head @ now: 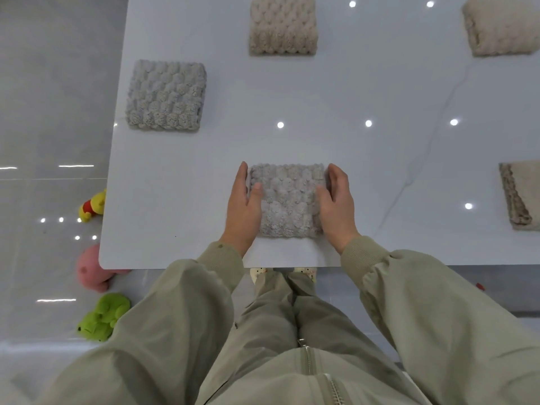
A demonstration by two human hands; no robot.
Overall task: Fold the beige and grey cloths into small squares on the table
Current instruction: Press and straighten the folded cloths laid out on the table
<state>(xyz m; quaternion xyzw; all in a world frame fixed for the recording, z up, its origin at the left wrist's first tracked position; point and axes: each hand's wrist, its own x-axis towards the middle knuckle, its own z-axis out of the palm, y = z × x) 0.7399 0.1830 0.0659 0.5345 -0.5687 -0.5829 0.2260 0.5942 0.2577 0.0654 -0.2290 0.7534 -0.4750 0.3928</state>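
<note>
Near the front edge of the tabletop (175,200), a folded grey cloth (287,200) lies flat, nearly square, its sides parallel to that edge. The left hand (244,204) and right hand (336,200) flank it, fingers (242,176) straight against its sides and thumbs resting on top. Beyond this cloth to the left sits a second grey square (166,95), straight beyond it a beige square (283,24), and far beyond to the right a beige bundle (499,24). To its right lies a half-seen beige cloth (521,197). Plush toys (102,317) lie on the floor to its left.

the grey cloth (287,200) in front of you is thick plush with a bubbly, matt pile. the beige cloth (283,24) beyond it has the same knobbly pile. the table (350,83) is smooth, glossy white with a thin grey vein. your sleeve (175,302) is matt woven fabric, its cuff ribbed.
</note>
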